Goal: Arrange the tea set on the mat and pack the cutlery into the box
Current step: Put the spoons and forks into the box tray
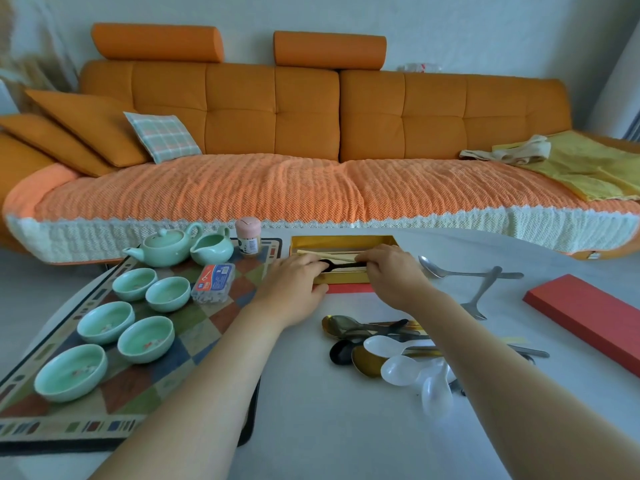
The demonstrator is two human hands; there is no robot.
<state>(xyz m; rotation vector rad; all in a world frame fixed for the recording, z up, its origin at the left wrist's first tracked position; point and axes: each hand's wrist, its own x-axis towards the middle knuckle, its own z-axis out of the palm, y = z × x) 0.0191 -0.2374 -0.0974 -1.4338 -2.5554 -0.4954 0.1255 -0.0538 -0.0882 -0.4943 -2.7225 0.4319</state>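
Observation:
A gold-lined box (343,243) lies open at the table's far middle, with wooden chopsticks (329,253) inside. Both hands reach into it. My left hand (294,285) and my right hand (393,271) hold the two ends of a black spoon (337,265) lying in the box. On the patterned mat (194,344) at the left stand a pale green teapot (164,251), a pitcher (213,251) and several green cups (145,339). A heap of loose cutlery (391,351) lies near my right forearm. Two steel spoons (471,273) lie beyond it.
The red box lid (585,317) rests at the right of the table. A pink-capped jar (248,240) and a packet of floss picks (213,282) sit on the mat. An orange sofa (311,133) runs behind the table.

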